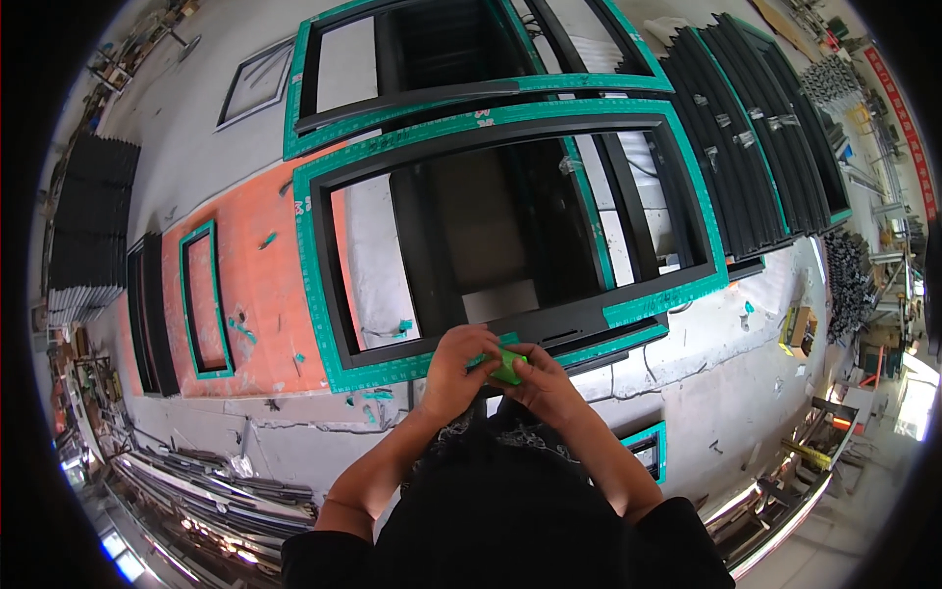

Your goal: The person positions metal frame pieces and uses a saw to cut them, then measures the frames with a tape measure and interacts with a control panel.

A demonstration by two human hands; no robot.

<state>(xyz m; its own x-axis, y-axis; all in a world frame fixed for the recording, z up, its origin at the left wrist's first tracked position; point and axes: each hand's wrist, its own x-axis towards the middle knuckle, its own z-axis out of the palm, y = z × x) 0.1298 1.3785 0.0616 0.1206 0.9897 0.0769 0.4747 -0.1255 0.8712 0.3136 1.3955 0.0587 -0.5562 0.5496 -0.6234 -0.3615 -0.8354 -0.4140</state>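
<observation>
Close in front of my body, both hands meet at the near edge of a large black window frame (pixel 549 322) faced with green protective film. A small bright green, blocky thing (pixel 509 367) sits between them; its kind is partly hidden by fingers. My right hand (pixel 546 385) is closed round its right side, thumb against it. From the left, my left hand (pixel 457 371) has its fingers bent in and pressed to the same thing. A strip of green film on the frame's near edge lies just beyond my fingers.
Another green-filmed frame (pixel 471 90) lies just behind. Black profiles stand stacked at the right (pixel 756 137) and far left (pixel 90 221). A small green frame (pixel 184 294) lies on the orange sheet (pixel 265 324). Long bars (pixel 216 510) lie at lower left; another small frame (pixel 660 454) lies by my right arm.
</observation>
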